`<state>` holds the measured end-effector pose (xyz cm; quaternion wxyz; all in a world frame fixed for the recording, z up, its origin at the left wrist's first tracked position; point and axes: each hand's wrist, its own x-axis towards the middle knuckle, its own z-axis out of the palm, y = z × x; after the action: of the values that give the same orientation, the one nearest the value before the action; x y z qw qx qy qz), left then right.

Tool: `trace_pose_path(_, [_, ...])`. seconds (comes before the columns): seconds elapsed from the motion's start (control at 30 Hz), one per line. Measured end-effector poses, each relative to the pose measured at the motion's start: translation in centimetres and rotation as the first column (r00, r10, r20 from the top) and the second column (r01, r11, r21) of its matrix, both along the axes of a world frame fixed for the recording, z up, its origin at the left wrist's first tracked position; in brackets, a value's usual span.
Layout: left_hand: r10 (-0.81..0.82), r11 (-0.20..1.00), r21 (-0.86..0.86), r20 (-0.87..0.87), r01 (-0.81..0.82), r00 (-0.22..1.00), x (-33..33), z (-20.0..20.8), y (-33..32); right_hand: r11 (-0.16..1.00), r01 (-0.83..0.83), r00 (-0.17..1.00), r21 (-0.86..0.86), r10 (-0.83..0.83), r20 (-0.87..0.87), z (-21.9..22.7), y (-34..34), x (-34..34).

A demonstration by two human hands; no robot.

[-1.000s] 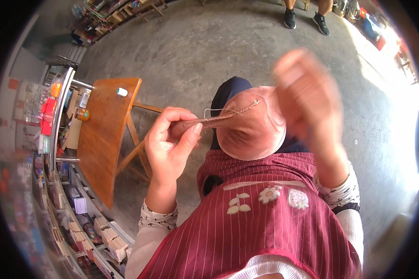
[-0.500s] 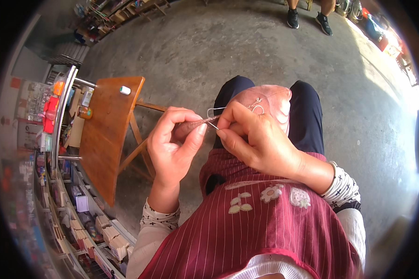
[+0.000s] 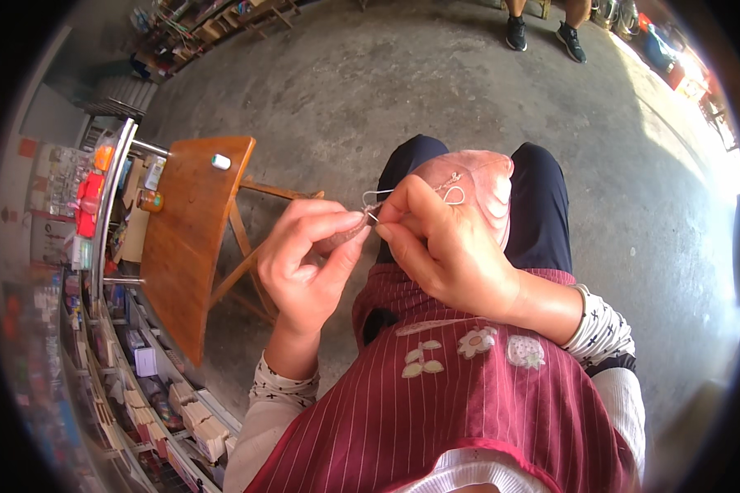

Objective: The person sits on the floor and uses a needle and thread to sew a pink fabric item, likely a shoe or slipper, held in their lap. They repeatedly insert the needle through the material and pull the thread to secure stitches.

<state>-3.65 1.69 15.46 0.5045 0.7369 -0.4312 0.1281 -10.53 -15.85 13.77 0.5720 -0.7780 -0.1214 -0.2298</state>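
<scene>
A dusty-pink cloth piece (image 3: 487, 185) lies over my knees, rounded and cap-like, with some light stitching on it. Its narrower mauve edge (image 3: 335, 240) runs into my left hand (image 3: 308, 255), which pinches it between thumb and fingers. Close on the right, my right hand (image 3: 448, 246) has thumb and forefinger closed on a thin, pale needle (image 3: 373, 218) at that edge. White thread (image 3: 455, 195) curls in loops above and behind the right hand. Where the needle meets the cloth is partly covered by fingertips.
To the left stands a wooden folding table (image 3: 185, 238) with a thread spool (image 3: 220, 162) and a small jar (image 3: 150, 200) on it. Shelves of packaged goods (image 3: 144, 361) curve along the lower left. Another person's black shoes (image 3: 571, 41) rest on the concrete floor, far right.
Both hands have drawn slightly closer together at the cloth's edge. The left fingertips have shifted a little to the right, and the needle shows shorter between the fingers.
</scene>
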Motion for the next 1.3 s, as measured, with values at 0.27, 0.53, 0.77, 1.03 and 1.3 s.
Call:
trace_pose_path(0.27, [0.056,0.998,-0.038,0.060,-0.054,0.997,-0.1,-0.5,-0.3,0.982,0.137,0.991,-0.129,-0.135,0.025,1.1,-1.5,-0.3])
trace_pose_path(0.53, [0.007,0.999,-0.043,0.125,-0.001,0.992,0.1,-0.6,-0.9,0.997,-0.076,0.997,0.018,0.075,0.023,2.5,-2.8,1.7])
trace_pose_path(0.77, [-0.073,0.986,-0.163,-0.232,0.035,0.970,-0.2,-0.9,-0.7,0.778,-0.105,0.985,0.619,0.167,-0.042,5.5,-5.0,3.9])
trace_pose_path(1.03, [-0.112,0.975,-0.220,-0.535,-0.010,0.837,-0.1,0.1,-1.0,0.942,0.058,0.989,-0.331,-0.008,0.151,2.9,-5.3,0.8])
trace_pose_path(1.3, [-0.126,0.972,-0.235,-0.535,-0.004,0.836,0.0,0.5,-1.2,0.952,-0.093,0.970,-0.290,0.153,0.190,1.4,-5.0,0.8])
